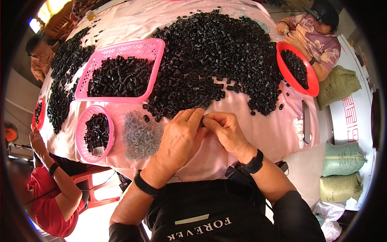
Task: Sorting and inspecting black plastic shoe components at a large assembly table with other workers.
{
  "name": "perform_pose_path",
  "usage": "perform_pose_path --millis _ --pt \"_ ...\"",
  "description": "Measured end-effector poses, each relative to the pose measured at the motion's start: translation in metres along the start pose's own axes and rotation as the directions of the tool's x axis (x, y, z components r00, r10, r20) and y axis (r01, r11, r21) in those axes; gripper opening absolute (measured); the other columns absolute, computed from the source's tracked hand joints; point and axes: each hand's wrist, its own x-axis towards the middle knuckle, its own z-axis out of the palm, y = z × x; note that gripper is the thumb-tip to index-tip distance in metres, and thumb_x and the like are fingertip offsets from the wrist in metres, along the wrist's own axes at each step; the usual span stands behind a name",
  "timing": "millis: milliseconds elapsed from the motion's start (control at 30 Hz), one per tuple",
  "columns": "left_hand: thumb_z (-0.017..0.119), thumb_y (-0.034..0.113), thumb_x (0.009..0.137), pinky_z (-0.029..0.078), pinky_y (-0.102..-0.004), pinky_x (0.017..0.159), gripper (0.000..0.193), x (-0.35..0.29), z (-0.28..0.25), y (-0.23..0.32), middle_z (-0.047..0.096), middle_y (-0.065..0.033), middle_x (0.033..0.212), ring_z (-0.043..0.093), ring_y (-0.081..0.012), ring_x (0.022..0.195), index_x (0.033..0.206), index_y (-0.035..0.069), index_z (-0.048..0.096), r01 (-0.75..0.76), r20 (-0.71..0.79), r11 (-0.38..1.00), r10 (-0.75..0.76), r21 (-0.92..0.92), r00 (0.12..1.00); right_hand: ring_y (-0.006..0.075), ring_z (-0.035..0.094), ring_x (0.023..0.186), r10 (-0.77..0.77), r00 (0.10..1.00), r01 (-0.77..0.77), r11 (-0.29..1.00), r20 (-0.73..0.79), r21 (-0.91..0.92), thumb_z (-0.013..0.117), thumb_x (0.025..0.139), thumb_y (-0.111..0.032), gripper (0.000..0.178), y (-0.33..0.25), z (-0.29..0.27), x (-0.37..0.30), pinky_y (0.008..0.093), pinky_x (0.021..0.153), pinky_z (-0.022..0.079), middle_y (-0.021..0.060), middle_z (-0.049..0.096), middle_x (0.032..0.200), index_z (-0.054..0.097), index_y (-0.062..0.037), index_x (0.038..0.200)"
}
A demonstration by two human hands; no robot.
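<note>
My left hand [179, 135] and my right hand [229, 131] meet at the near edge of a large heap of black plastic parts [213, 48]. Both are closed, fingertips pinched together on a small black plastic part [202, 122], mostly hidden by the fingers. Left of my left hand lies a pile of small metal springs [142, 136]. Beside the springs stands a round pink basket [79, 139] with thin black pieces in it. Behind that is a rectangular pink basket [160, 60] full of black parts.
A pink cloth [258, 133] covers the table. At the right sit a red bowl [313, 80] of black parts and a dark phone-like slab [306, 123]. People work around the table, one in a red shirt [52, 201] at my left. Woven sacks [342, 159] lie beyond the right edge.
</note>
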Motion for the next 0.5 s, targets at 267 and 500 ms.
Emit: perform_pose_path --millis 267,500 --pt "0.077 0.003 0.077 0.056 -0.0441 0.073 0.035 0.002 0.002 0.003 0.069 -0.019 0.093 0.068 -0.0388 0.084 0.109 -0.004 0.064 -0.033 0.016 0.998 0.032 0.045 0.999 0.0051 0.063 0.073 0.018 0.999 -0.02 0.998 0.029 0.057 0.062 0.104 -0.017 0.022 0.004 -0.006 0.0 0.0205 0.065 0.052 0.0003 0.07 0.083 0.073 0.0004 0.097" --pt "0.079 0.004 0.08 0.054 -0.0418 0.085 0.043 0.031 -0.055 -0.022 0.068 -0.0182 0.106 0.067 -0.0331 0.097 0.121 0.001 0.065 0.196 -0.255 0.967 -0.15 0.165 0.955 0.0153 0.071 0.081 0.04 0.997 -0.027 0.976 -0.06 0.214 0.056 0.107 -0.031 0.031 0.0 -0.004 0.001 0.0258 0.07 0.056 0.0078 0.074 0.101 0.067 -0.0039 0.117"
